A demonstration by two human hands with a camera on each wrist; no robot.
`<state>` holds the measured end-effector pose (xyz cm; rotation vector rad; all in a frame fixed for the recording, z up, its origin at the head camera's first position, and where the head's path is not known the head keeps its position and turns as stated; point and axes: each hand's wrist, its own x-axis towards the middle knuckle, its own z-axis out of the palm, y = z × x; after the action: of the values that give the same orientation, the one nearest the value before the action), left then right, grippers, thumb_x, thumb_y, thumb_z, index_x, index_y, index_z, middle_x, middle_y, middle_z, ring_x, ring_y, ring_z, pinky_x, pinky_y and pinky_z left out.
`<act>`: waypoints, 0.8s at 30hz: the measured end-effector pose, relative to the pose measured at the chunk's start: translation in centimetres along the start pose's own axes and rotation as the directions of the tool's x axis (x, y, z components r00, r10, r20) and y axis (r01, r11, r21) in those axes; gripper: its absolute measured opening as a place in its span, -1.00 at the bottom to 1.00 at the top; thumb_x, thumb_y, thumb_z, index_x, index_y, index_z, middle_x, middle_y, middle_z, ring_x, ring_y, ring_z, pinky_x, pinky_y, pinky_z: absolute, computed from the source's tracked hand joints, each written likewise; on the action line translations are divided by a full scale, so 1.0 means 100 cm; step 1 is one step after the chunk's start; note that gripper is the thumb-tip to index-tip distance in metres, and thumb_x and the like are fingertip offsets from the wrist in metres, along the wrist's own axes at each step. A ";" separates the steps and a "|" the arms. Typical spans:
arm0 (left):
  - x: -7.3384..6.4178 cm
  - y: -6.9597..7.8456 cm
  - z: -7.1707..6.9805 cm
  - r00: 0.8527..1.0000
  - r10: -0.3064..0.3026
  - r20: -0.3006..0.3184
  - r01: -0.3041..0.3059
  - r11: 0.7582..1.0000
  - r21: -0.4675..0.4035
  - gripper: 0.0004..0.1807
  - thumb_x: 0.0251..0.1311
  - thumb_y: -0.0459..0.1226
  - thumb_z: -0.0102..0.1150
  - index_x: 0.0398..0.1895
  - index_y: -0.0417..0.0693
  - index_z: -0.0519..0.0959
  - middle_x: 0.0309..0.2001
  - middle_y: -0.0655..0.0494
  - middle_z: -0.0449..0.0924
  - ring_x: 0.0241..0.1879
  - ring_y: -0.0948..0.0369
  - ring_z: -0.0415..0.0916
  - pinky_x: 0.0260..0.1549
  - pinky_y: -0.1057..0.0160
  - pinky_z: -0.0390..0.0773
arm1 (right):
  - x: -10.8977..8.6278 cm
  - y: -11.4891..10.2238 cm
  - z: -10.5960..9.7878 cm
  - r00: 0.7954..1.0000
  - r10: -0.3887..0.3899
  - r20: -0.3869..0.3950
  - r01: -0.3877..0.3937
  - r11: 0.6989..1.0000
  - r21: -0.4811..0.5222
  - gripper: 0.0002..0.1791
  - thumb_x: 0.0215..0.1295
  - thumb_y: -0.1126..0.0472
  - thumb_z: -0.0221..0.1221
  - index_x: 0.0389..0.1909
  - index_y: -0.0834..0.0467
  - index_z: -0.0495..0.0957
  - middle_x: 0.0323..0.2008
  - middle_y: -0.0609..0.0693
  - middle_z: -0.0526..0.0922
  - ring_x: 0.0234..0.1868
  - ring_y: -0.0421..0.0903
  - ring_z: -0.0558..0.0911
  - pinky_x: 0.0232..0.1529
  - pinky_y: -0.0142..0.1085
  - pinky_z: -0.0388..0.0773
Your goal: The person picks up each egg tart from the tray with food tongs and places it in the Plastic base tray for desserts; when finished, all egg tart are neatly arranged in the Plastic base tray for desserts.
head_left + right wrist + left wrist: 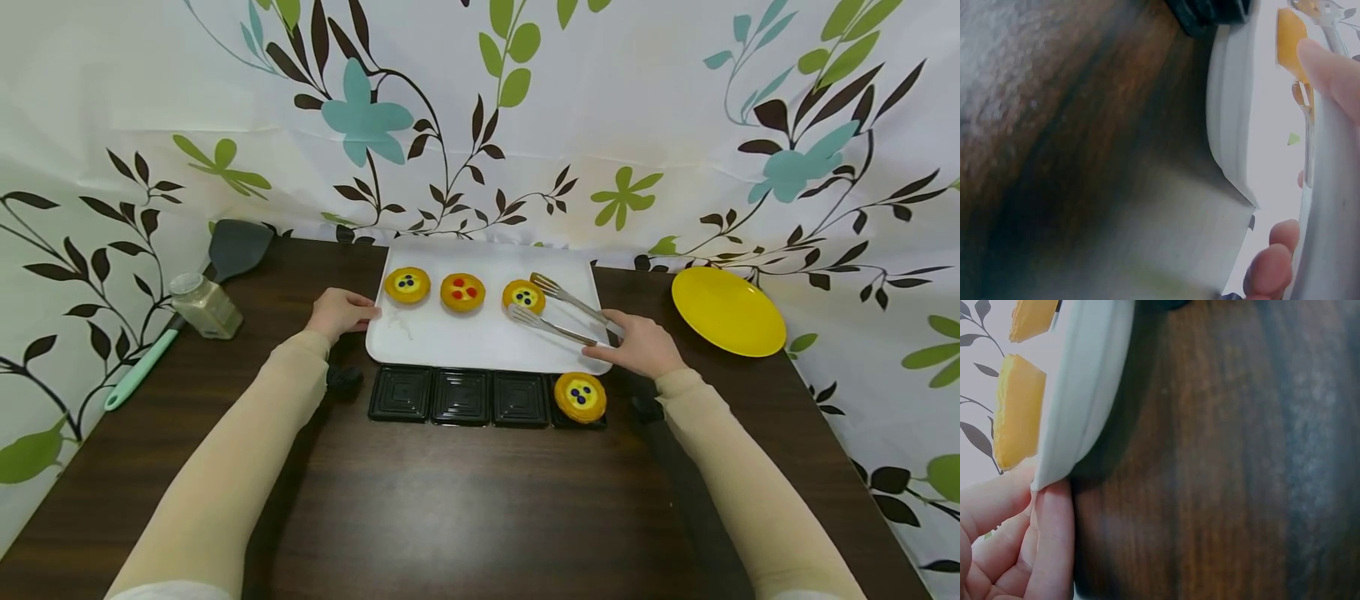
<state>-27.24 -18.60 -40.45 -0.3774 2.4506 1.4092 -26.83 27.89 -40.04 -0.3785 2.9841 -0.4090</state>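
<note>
My left hand pinches the left rim of a white tray; in the left wrist view thumb and fingers grip its edge. Metal tongs are held in my right hand over the tray's right side. Their two slotted ends lie on either side of a tart with blueberries. Farther left on the tray sit a tart with red pieces and another blueberry tart. In front lies a black four-section tray, with a blueberry tart in its rightmost section.
A yellow plate lies at the right by the patterned curtain. At the left, a glass jar rests tilted on a spatula with a grey head and mint handle. All stand on a dark wooden table.
</note>
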 end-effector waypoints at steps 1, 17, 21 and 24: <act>0.000 0.000 0.000 1.000 0.001 0.001 -0.001 1.000 -0.003 -0.58 0.29 -0.29 0.13 0.13 -0.40 0.47 0.13 -0.31 0.43 0.03 -0.08 0.55 -0.01 0.16 0.58 | 0.000 0.000 0.000 1.000 0.001 0.001 -0.001 1.000 -0.001 0.05 -0.01 -0.47 0.17 0.34 0.20 0.29 0.20 0.27 0.46 0.10 0.22 0.51 0.05 0.15 0.49; 0.003 0.001 0.002 1.000 -0.004 0.009 0.005 1.000 -0.012 -0.57 0.28 -0.29 0.14 0.14 -0.39 0.47 0.13 -0.31 0.43 0.04 -0.07 0.54 0.00 0.16 0.57 | -0.009 0.000 -0.004 1.000 0.029 -0.008 -0.029 0.998 0.047 0.04 -0.06 -0.48 0.20 0.33 0.15 0.34 0.16 0.27 0.50 -0.13 0.11 0.52 -0.03 0.07 0.54; 0.002 0.000 0.001 1.000 -0.008 0.009 0.008 1.000 -0.018 -0.57 0.28 -0.29 0.15 0.14 -0.39 0.47 0.13 -0.30 0.43 0.05 -0.07 0.53 0.01 0.15 0.57 | -0.017 0.002 -0.008 1.000 0.018 -0.021 -0.017 0.999 0.045 0.01 -0.05 -0.46 0.21 0.32 0.13 0.36 0.12 0.27 0.54 -0.25 0.07 0.51 -0.12 0.03 0.57; 0.003 -0.002 -0.001 1.000 -0.008 0.006 0.008 1.000 -0.016 -0.57 0.28 -0.28 0.15 0.14 -0.39 0.47 0.13 -0.30 0.43 0.05 -0.07 0.53 0.01 0.16 0.57 | -0.024 0.003 -0.010 1.000 0.003 -0.030 -0.001 0.999 0.043 -0.01 -0.04 -0.45 0.21 0.31 0.13 0.38 0.01 0.25 0.61 -0.32 0.03 0.49 -0.22 -0.06 0.58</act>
<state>-27.43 -18.75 -40.64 -0.3852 2.4317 1.4260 -24.71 29.07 -38.98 -0.3683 2.9991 -0.4813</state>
